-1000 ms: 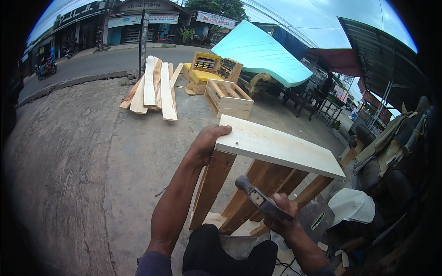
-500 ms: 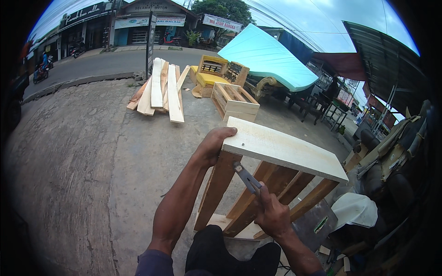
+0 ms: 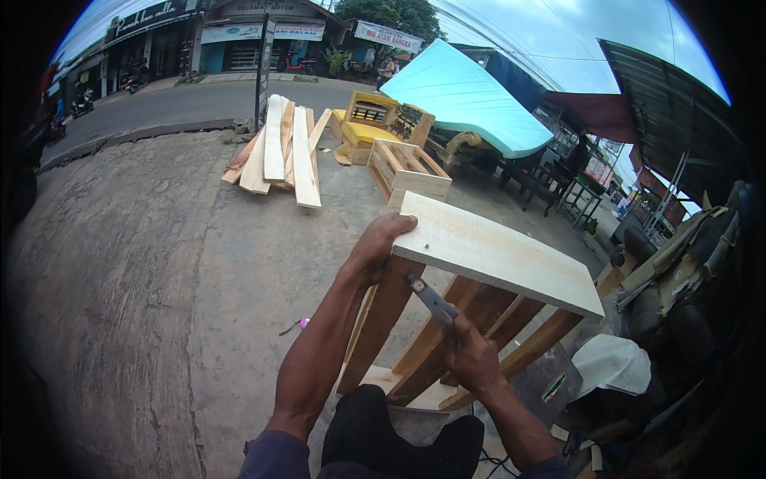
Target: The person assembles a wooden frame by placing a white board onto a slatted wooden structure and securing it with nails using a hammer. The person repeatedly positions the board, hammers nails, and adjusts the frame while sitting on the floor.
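A pale wooden board point(image 3: 499, 251) lies across the top of a frame of darker slanted slats point(image 3: 447, 343) in front of me. My left hand point(image 3: 381, 249) grips the board's near left corner and the upright leg point(image 3: 381, 323) under it. My right hand point(image 3: 471, 355) holds a hammer point(image 3: 429, 297) by its grey handle. The hammer's head points up toward the underside of the board, close to my left hand. A small nail head shows on the board near that corner.
A pile of loose planks point(image 3: 279, 152) lies on the concrete ahead. Wooden crates point(image 3: 408, 169) and a yellow crate point(image 3: 369, 120) stand beyond. A teal canopy point(image 3: 467, 100) stretches at the back right. A white cap point(image 3: 610, 363) and clutter sit at right. A road and shops run behind.
My right hand has swung the hammer up from low on the right to just under the board's near left corner. My left hand has stayed on the board.
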A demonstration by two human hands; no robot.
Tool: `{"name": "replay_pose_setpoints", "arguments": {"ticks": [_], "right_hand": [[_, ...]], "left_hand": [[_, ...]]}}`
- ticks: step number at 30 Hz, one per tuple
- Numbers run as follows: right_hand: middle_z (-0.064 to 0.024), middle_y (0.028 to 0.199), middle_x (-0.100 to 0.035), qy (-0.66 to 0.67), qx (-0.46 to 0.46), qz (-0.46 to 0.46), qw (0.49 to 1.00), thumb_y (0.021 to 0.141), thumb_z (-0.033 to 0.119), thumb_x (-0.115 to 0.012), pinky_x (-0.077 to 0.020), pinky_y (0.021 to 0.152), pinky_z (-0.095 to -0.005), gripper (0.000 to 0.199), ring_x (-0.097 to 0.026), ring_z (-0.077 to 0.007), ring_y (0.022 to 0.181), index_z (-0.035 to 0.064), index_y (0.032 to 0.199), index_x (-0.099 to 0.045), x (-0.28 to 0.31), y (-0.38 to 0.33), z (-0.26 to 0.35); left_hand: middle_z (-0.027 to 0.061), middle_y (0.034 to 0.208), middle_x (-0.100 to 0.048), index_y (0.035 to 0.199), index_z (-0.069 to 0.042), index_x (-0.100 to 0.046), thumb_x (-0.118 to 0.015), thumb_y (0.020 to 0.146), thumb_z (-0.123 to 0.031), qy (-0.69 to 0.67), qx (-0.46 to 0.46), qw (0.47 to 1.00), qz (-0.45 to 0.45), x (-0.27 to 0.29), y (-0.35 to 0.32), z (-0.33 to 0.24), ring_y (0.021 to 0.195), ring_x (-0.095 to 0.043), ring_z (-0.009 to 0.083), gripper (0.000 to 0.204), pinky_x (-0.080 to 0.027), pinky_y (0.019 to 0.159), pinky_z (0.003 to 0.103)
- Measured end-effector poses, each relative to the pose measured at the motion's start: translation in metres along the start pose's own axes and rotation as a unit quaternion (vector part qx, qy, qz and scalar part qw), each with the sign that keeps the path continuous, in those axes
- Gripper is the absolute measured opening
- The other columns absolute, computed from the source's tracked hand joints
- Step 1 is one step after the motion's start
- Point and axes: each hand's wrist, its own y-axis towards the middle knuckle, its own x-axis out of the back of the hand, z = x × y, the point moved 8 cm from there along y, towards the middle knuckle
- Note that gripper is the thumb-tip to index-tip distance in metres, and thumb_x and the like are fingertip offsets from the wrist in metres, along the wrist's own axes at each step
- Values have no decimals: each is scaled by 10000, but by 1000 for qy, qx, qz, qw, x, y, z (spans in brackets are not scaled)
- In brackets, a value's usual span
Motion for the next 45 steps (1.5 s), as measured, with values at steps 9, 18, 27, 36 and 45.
{"name": "replay_pose_setpoints", "arguments": {"ticks": [9, 18, 27, 36, 45], "right_hand": [[-228, 897, -723, 175, -171, -21, 969, 1093, 288, -489, -579, 698, -464, 500, -754, -374, 833, 41, 1507, -355, 135, 81, 20], [-111, 741, -627, 132, -204, 111, 964, 1093, 350, -509, -525, 633, -402, 500, -649, -204, 663, 73, 1487, -376, 147, 117, 4], [-219, 880, -712, 144, -214, 147, 955, 1072, 326, -530, -544, 754, -470, 427, -748, -395, 857, 31, 1372, -459, 127, 77, 12], [-307, 984, -709, 128, -474, 296, 820, 976, 305, -606, -529, 809, -574, 366, -666, -543, 951, 86, 1267, -642, -5, -270, -8], [-274, 1038, -724, 191, -488, 376, 764, 966, 489, -630, -543, 884, -545, 457, -696, -472, 1010, 129, 1242, -683, -52, -390, 25]], "left_hand": [[113, 970, -660, 1126, 81, -622, -629, 939, -272, 41, -27, 997, -53, 7, -4, -9, 809, -637, 164, 400, -532, 722, 331], [90, 926, -637, 1089, 14, -618, -646, 946, -272, 44, -40, 997, -49, 12, -3, -9, 762, -643, 161, 321, -544, 645, 334], [90, 950, -653, 1138, 31, -618, -642, 959, -300, 9, -16, 998, -56, 14, -12, -14, 791, -649, 156, 377, -548, 670, 340], [114, 1008, -699, 1197, 88, -626, -674, 984, -257, -34, 1, 996, -83, -1, -15, -3, 846, -678, 169, 408, -554, 791, 329], [101, 1071, -708, 1232, 49, -630, -685, 987, -265, -9, 1, 996, -90, 11, -7, -12, 943, -697, 181, 402, -553, 863, 336]]}}
